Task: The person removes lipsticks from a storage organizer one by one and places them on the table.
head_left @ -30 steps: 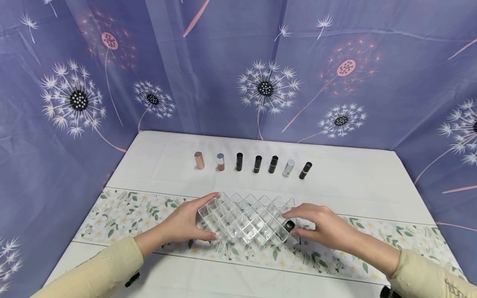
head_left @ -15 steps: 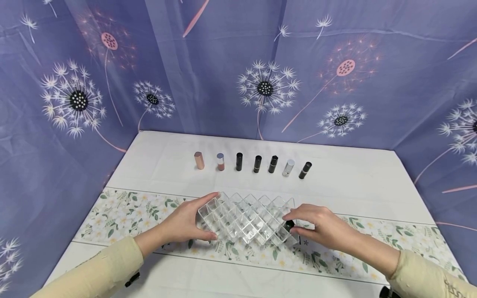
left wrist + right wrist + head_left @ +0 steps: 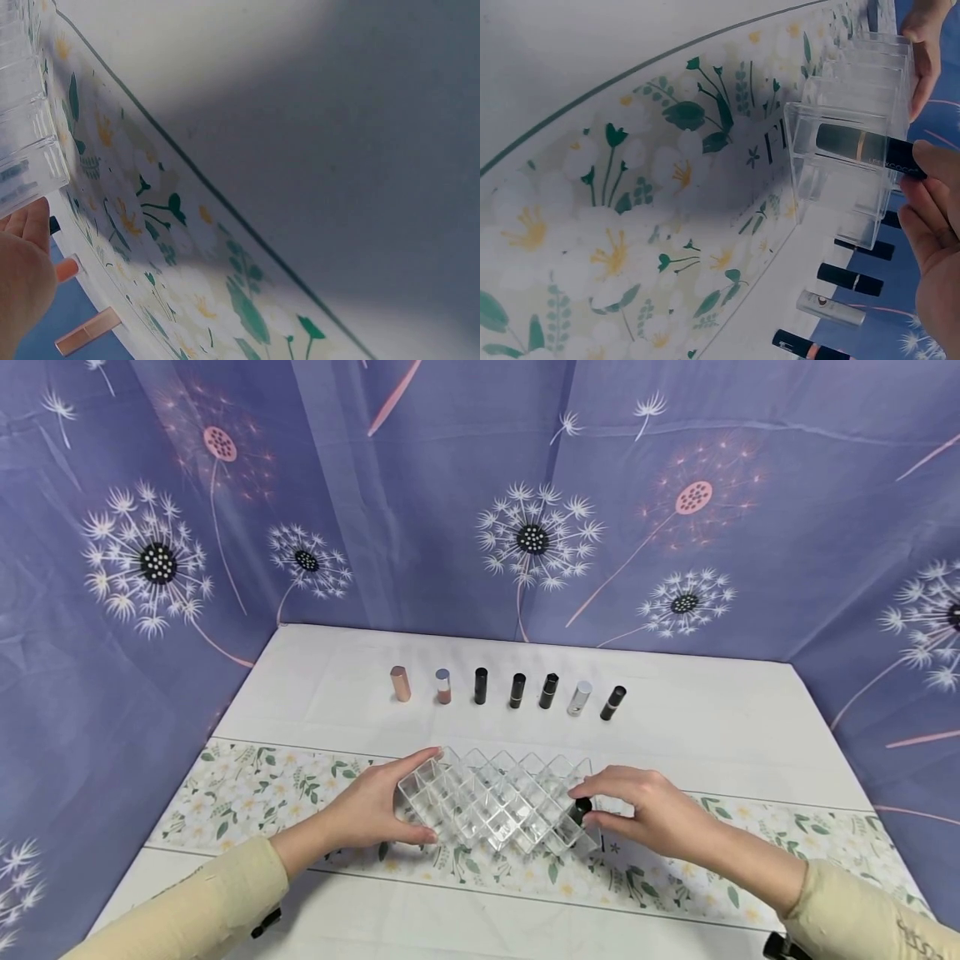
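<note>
A clear lattice lipstick organizer (image 3: 498,802) stands on the flowered strip. My left hand (image 3: 372,802) holds its left end, thumb at the near corner and fingers at the far one. At the right end my right hand (image 3: 648,810) pinches a black lipstick (image 3: 581,811) by its top between thumb and fingers. Through the clear wall in the right wrist view, the lower part of that lipstick (image 3: 841,144), with a gold band, shows inside an end compartment. Whether it touches the compartment's bottom cannot be told.
Behind the organizer several lipsticks stand in a row: a rose-gold one (image 3: 401,683) at the left, a silver-capped one (image 3: 444,686), black ones (image 3: 481,686), a silver one (image 3: 580,698) and a black one (image 3: 613,702) at the right. A blue dandelion curtain (image 3: 420,527) surrounds the white tabletop (image 3: 697,718).
The black lipstick has come up slightly in its compartment, more of it showing, with my right hand's fingertips on it. My left hand and the organizer have stayed put.
</note>
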`<state>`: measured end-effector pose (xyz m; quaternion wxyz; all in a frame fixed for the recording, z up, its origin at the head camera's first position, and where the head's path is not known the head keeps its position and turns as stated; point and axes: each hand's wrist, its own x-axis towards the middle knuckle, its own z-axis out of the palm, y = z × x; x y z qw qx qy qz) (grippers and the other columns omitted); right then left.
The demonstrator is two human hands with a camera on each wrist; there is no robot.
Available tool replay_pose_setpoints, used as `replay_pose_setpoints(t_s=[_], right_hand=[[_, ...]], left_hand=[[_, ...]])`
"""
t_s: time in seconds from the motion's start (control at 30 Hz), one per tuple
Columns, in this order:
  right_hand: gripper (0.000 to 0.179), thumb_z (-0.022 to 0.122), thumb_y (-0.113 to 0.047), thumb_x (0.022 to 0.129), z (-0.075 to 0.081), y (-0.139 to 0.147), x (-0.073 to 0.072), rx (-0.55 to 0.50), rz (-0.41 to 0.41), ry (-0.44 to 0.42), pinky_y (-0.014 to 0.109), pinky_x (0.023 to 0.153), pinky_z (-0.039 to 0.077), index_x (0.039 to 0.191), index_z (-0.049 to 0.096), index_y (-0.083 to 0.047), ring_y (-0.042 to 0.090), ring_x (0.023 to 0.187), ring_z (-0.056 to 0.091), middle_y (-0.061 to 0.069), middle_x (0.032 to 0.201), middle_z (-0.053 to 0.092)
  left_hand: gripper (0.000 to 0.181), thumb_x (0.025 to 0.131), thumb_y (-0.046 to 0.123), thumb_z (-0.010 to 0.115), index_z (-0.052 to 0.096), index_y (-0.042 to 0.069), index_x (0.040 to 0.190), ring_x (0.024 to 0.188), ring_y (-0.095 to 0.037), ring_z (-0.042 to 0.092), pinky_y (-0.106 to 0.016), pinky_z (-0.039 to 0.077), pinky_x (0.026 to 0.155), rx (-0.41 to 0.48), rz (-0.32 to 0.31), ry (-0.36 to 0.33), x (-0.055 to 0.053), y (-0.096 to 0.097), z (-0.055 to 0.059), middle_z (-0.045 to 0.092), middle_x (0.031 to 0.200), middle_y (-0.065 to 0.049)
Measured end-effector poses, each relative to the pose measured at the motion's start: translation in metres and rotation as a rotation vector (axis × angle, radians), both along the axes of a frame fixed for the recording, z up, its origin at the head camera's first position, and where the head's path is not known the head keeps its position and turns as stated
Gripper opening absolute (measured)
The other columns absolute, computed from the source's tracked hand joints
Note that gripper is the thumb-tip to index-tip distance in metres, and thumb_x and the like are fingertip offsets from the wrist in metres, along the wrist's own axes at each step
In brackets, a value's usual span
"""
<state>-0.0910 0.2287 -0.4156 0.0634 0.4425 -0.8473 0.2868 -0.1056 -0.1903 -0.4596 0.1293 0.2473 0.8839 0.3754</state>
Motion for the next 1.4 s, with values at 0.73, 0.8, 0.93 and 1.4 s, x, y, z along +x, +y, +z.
replay_pose_setpoints(t_s=[0.73,0.8,0.93,1.4], right_hand=[[0.047,0.088,0.002,0.082,0.031,-0.001,-0.008,-0.067,0.002,-0.023,0.012,0.099,0.053,0.123,0.077,-0.018,0.017,0.104,0.076,-0.005,0.117,0.079],[0.048,0.088,0.002,0.082,0.033,-0.001,-0.008,-0.067,0.006,-0.023,0.012,0.099,0.053,0.123,0.077,-0.019,0.017,0.105,0.076,-0.005,0.117,0.079],[0.051,0.089,0.003,0.081,0.037,-0.001,-0.007,-0.066,0.009,-0.018,0.012,0.097,0.053,0.124,0.077,-0.021,0.016,0.104,0.076,-0.005,0.116,0.079],[0.044,0.089,0.0,0.083,0.054,0.006,-0.016,-0.103,-0.004,0.07,0.011,0.096,0.053,0.122,0.078,-0.015,0.017,0.102,0.076,-0.003,0.113,0.079]], left_hand=[[0.115,0.073,0.051,0.097,0.038,0.022,0.168,0.147,-0.038,0.051,-0.062,0.043,0.119,0.0,-0.002,0.011,0.0,0.0,-0.001,0.049,0.164,-0.007],[0.115,0.073,0.051,0.097,0.038,0.022,0.168,0.146,-0.038,0.051,-0.062,0.043,0.119,-0.002,-0.003,0.015,0.0,0.0,-0.002,0.049,0.164,-0.007],[0.115,0.073,0.051,0.097,0.038,0.021,0.168,0.147,-0.038,0.051,-0.061,0.042,0.119,0.0,-0.005,0.018,-0.001,0.0,-0.002,0.049,0.165,-0.007],[0.115,0.073,0.052,0.097,0.039,0.02,0.167,0.146,-0.039,0.051,-0.062,0.043,0.119,0.001,-0.003,0.012,0.0,0.0,-0.001,0.049,0.164,-0.008]])
